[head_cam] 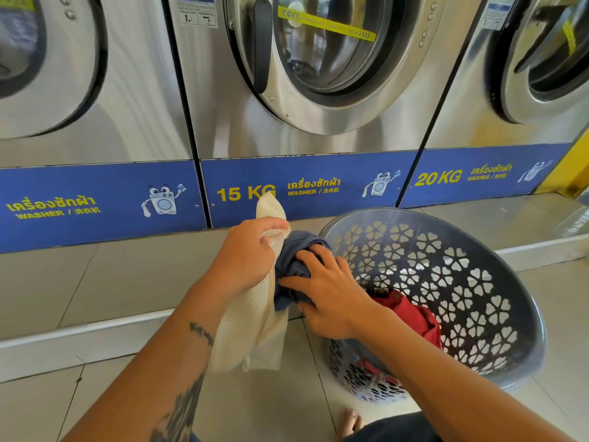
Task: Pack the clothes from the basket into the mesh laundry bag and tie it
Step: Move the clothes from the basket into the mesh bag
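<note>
A cream mesh laundry bag (255,330) hangs over the tiled floor, and my left hand (245,260) grips its upper edge and holds the mouth up. My right hand (328,291) is closed on a blue-grey garment (294,266), pressed against the bag's opening at the basket's left rim. The grey plastic basket (497,282) with flower-shaped holes leans to the right of the bag. A red garment (414,317) lies inside it, partly hidden under my right forearm. More red cloth shows through the basket's lower wall.
Three steel front-loading washers stand along the back; the middle washer (318,74) is marked 15 KG on a blue panel. A raised tiled step (95,282) runs beneath them. My bare toes (350,422) show at the bottom edge.
</note>
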Action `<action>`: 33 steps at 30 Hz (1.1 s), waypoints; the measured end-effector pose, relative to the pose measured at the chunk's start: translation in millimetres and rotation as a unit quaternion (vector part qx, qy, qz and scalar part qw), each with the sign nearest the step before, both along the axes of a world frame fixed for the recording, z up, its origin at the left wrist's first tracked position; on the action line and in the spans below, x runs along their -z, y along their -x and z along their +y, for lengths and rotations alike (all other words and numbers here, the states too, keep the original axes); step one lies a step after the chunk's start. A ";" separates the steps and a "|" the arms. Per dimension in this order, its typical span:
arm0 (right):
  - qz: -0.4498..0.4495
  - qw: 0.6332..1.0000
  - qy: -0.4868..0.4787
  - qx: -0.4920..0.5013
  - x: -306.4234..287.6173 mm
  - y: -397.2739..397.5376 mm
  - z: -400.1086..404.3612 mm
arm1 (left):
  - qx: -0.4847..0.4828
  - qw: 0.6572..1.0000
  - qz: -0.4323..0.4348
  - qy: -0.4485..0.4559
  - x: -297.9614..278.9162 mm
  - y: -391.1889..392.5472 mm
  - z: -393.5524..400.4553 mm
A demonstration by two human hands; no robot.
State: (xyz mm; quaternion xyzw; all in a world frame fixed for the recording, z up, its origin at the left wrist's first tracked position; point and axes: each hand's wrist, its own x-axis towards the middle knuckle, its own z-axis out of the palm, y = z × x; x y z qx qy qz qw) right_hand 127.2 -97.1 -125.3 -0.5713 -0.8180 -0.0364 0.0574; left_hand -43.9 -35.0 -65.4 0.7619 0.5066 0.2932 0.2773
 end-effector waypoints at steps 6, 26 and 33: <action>0.336 0.936 -0.034 0.102 -12.3 -19.0 2.0 | -0.010 1.000 -0.020 0.013 0.3 3.9 0.6; 0.168 0.985 0.019 0.020 -5.8 0.5 -0.1 | -0.033 0.998 -0.052 0.032 -2.6 -3.6 -3.2; 0.064 0.995 0.062 0.033 -0.6 -0.9 0.2 | -0.043 0.997 -0.057 0.012 0.1 -0.6 -5.0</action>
